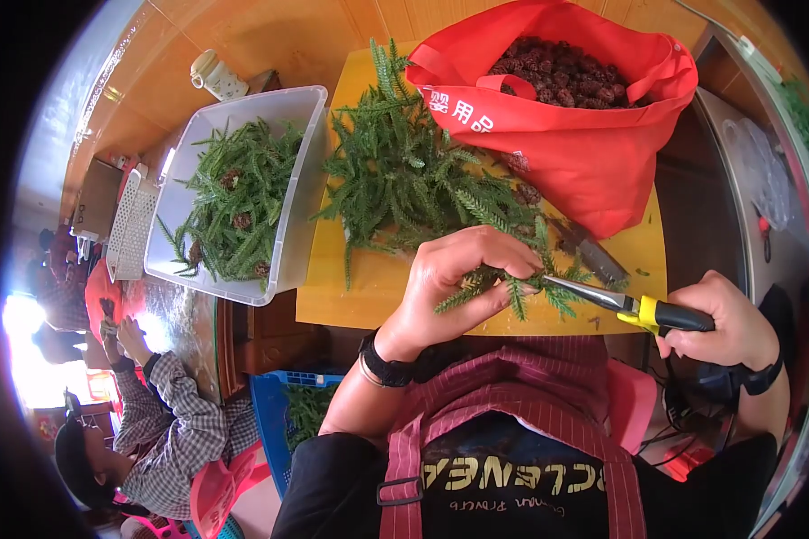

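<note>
Lying between left hand (448,280), pinching it, and right hand (726,325), clasping pliers (643,312): green sprig (517,297).

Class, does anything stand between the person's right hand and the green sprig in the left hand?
Only the pliers held in the right hand; their metal tips reach the sprig beside the left hand's fingers. Nothing else visible intervenes.

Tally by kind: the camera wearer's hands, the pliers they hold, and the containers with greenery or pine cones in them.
Hands: 2 (left hand, right hand)
Pliers: 1 (yellow-and-black pliers)
Containers: 3 (red bag, clear bin, blue basket)
Total: 6
</note>
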Demonstrator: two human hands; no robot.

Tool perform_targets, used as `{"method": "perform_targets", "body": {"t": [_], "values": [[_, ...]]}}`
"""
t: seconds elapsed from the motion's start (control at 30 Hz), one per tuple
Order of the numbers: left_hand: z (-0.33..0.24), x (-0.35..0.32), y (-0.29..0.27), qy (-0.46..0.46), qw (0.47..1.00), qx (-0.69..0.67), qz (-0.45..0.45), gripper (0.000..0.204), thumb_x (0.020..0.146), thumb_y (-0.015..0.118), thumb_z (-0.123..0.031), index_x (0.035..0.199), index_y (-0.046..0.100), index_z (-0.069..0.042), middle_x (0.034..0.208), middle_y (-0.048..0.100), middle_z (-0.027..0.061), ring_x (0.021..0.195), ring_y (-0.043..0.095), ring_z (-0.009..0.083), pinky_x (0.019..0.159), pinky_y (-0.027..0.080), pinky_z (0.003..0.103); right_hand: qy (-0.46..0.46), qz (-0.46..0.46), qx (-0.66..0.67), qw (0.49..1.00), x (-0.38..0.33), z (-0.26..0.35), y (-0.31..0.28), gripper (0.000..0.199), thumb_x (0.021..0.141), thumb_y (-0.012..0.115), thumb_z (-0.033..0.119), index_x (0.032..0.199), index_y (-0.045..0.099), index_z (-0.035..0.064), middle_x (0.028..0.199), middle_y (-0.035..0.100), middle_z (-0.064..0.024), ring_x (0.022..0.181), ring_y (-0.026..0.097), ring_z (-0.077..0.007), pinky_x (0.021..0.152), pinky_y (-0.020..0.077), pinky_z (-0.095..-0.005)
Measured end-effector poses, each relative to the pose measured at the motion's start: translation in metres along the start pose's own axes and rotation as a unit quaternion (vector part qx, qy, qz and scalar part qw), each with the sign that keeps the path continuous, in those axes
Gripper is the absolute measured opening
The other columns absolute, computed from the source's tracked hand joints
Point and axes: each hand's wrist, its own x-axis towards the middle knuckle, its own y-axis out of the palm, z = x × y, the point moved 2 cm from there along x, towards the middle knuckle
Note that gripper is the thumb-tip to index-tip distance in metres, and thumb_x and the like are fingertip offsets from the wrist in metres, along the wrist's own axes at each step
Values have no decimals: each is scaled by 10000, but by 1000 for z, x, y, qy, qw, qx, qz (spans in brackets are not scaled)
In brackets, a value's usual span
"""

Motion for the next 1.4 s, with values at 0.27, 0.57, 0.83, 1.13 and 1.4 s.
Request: {"method": "perform_targets", "body": {"t": [0.27, 0.57, 0.83, 1.13, 1.4], "values": [[-7, 2, -1, 81, 996, 43, 11, 109, 790, 589, -126, 822, 598, -23, 866, 655, 159, 755, 621, 235, 667, 490, 320, 163, 138, 274, 938, 0, -13, -2, 148, 821, 513, 93, 825, 585, -37, 567, 579, -60, 571, 572, -166, 548, 452, -271], [-13, 5, 6, 125, 990, 54, 30, 143, 815, 586, -129, 851, 646, -4, 875, 646, 156, 757, 611, 246, 665, 485, 328, 110, 251, 571, 774, -9, -63, 14, 210, 851, 451, 101, 770, 535, -74, 516, 517, -146, 776, 623, -446, 698, 514, -488], [-12, 3, 6, 40, 993, -114, 7, 101, 781, 638, -91, 837, 648, -7, 853, 640, 144, 742, 601, 230, 668, 483, 315, 26, 340, 633, 695, -18, -46, 38, 275, 892, 428, 167, 797, 498, -82, 728, 628, -250, 1033, 499, -540, 894, 399, -592], [-4, -8, 1, -84, 984, -152, -46, 124, 746, 670, 8, 864, 636, -11, 876, 627, 91, 835, 593, 178, 761, 463, 288, -176, -105, -124, 971, -6, 19, 10, 176, 660, 694, 142, 681, 599, -5, 770, 622, -126, 765, 611, -315, 788, 471, -381], [-7, -7, 7, -147, 970, -184, -55, 125, 745, 665, 7, 865, 635, -12, 861, 618, 72, 812, 572, 153, 755, 443, 271, -245, -188, -317, 897, 6, 14, 13, 343, 641, 755, 262, 633, 530, 2, 816, 624, -117, 895, 556, -363, 772, 465, -414]]}}
